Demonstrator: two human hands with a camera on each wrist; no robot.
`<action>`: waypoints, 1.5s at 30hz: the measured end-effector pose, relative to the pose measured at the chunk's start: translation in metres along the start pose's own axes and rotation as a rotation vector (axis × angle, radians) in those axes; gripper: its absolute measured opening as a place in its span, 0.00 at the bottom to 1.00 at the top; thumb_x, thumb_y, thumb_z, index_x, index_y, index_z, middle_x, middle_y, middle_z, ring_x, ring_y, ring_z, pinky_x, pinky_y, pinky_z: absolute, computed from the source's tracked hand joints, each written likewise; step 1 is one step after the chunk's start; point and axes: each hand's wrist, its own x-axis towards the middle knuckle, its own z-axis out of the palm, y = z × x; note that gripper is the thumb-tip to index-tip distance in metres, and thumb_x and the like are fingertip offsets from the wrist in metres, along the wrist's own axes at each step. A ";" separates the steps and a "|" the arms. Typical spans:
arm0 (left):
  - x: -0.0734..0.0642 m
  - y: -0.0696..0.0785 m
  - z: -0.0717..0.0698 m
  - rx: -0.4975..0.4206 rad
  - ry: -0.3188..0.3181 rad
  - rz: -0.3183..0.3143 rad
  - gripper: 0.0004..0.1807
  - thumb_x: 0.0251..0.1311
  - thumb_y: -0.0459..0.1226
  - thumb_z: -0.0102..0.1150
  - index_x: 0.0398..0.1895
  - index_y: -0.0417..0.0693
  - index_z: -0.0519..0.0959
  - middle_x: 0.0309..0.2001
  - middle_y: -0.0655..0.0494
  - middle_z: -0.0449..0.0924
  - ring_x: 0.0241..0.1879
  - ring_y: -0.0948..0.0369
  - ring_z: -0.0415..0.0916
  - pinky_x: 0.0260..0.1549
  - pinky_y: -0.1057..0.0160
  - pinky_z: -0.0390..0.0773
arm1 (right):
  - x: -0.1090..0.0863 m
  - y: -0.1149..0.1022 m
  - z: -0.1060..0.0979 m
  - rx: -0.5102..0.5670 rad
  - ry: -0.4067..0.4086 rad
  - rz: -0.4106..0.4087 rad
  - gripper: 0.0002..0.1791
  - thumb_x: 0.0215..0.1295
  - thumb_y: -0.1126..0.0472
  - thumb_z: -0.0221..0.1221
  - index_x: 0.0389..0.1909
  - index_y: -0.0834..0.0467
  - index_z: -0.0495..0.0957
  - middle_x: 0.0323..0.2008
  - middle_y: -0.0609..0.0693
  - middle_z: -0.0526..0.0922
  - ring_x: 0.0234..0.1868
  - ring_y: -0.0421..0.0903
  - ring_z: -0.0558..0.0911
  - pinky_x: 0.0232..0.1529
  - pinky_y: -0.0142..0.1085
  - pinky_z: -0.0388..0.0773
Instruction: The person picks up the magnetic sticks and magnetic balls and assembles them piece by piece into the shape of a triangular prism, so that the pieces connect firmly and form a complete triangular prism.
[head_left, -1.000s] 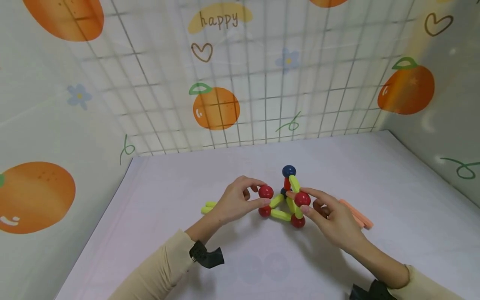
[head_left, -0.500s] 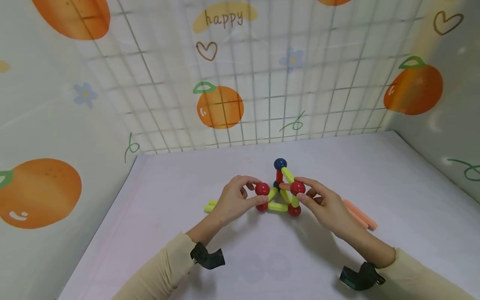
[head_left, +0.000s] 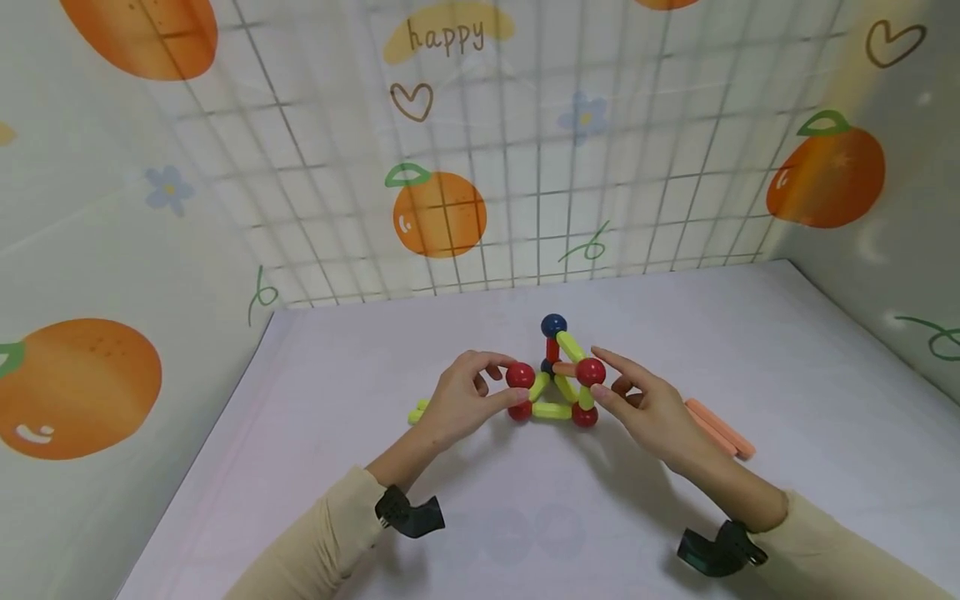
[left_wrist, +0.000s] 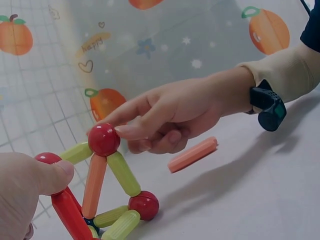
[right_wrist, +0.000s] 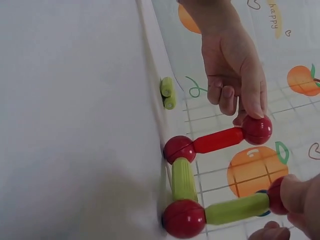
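A frame of magnetic balls and rods stands between my hands. My left hand [head_left: 467, 396] pinches its upper left red ball [right_wrist: 257, 130], which tops a red rod [right_wrist: 220, 140]. My right hand [head_left: 652, 411] has thumb and forefinger about the upper right red ball [head_left: 591, 372]; the thumb touches it and the forefinger tip lies just over the top. From this ball a yellow-green rod [left_wrist: 123, 173] drops to the lower right red ball [head_left: 584, 416]. An orange rod [left_wrist: 94, 186] and another yellow-green rod [head_left: 572, 346] run backward, the latter to a blue ball [head_left: 554, 326].
Loose orange rods [head_left: 720, 427] lie on the white table [head_left: 337, 358] beyond my right wrist. Loose yellow-green rods [right_wrist: 167, 93] lie behind my left hand. A printed curtain [head_left: 315, 167] stands along the back and sides.
The frame's right side has swung left and away from me, with my right hand following it. My right forefinger has lifted slightly from the red ball. The left hand keeps its pinch.
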 end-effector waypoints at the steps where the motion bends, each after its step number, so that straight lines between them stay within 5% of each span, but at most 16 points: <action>1: 0.000 -0.001 0.000 0.000 -0.001 0.000 0.23 0.54 0.47 0.71 0.54 0.56 0.81 0.45 0.45 0.77 0.33 0.59 0.68 0.29 0.66 0.69 | -0.002 0.001 -0.002 -0.008 0.005 0.008 0.32 0.68 0.49 0.60 0.72 0.43 0.64 0.38 0.56 0.76 0.32 0.48 0.76 0.26 0.33 0.73; 9: 0.001 -0.004 0.001 0.016 -0.002 0.006 0.22 0.55 0.48 0.70 0.54 0.57 0.81 0.43 0.50 0.77 0.34 0.59 0.68 0.30 0.65 0.69 | -0.027 0.034 -0.038 -0.148 0.091 0.048 0.32 0.68 0.44 0.59 0.69 0.51 0.68 0.37 0.55 0.76 0.28 0.40 0.73 0.23 0.31 0.67; 17: 0.001 -0.005 -0.003 -0.003 -0.005 0.010 0.23 0.55 0.48 0.70 0.54 0.58 0.81 0.46 0.45 0.77 0.35 0.58 0.68 0.30 0.65 0.68 | -0.047 0.075 -0.072 -0.346 0.122 0.077 0.28 0.70 0.46 0.57 0.62 0.60 0.74 0.31 0.51 0.76 0.19 0.36 0.65 0.21 0.32 0.62; 32: 0.001 -0.005 -0.002 0.006 -0.004 0.003 0.23 0.55 0.48 0.70 0.55 0.57 0.80 0.45 0.46 0.77 0.34 0.58 0.68 0.30 0.65 0.69 | -0.064 0.099 -0.081 -0.437 0.084 0.153 0.26 0.70 0.47 0.57 0.56 0.64 0.78 0.26 0.48 0.74 0.21 0.38 0.62 0.21 0.33 0.58; 45: 0.000 -0.004 -0.002 0.009 -0.002 -0.002 0.23 0.56 0.48 0.70 0.55 0.58 0.80 0.45 0.48 0.77 0.35 0.58 0.68 0.31 0.65 0.69 | -0.068 0.103 -0.082 -0.469 0.102 0.133 0.24 0.69 0.49 0.58 0.54 0.65 0.80 0.23 0.47 0.72 0.21 0.37 0.62 0.21 0.33 0.57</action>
